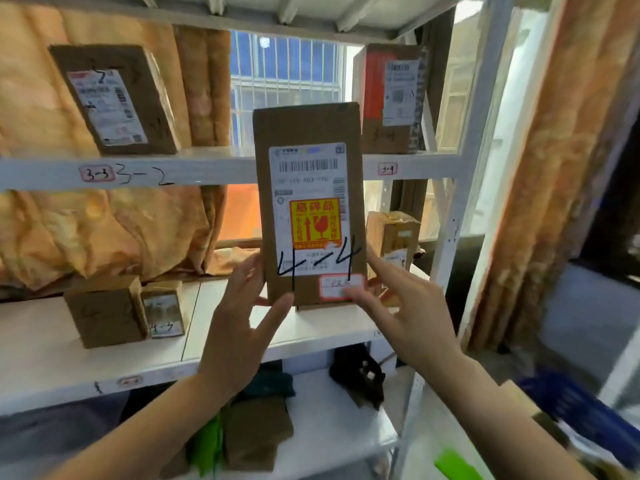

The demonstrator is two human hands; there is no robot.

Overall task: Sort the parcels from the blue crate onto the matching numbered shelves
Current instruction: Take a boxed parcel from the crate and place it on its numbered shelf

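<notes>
A tall brown parcel (308,199) stands upright on the white middle shelf (104,355), its label marked "4-4" with a yellow and red fragile sticker. My left hand (242,327) touches its lower left edge, thumb on the front and fingers spread. On the lower right corner rests my right hand (398,306), one fingertip on a small red-framed sticker. Both hands steady the parcel. The blue crate (568,400) shows blurred at the lower right.
The upper shelf (214,171), tagged "3-3", "3-2" and "3-4", holds a leaning parcel (114,98) and a red and brown parcel (391,95). Two small parcels (124,310) sit left on the middle shelf, another (393,233) behind right. Bags (256,434) lie below.
</notes>
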